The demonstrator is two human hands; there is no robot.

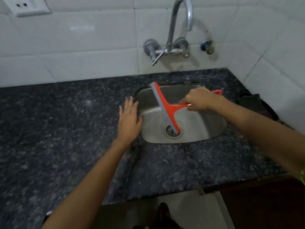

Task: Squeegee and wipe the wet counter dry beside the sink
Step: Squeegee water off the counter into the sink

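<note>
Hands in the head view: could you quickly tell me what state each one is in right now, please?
Left hand: open, flat on the counter at the sink's left edge.
Right hand: closed on the orange squeegee handle, over the sink.

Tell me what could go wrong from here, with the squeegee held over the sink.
The right hand grips the orange squeegee above the sink, so water may drip off the blade into the basin rather than leave the counter. The left hand rests flat by the sink's left rim, likely in the blade's path. The dark cloth at the right could get pushed around.
</note>
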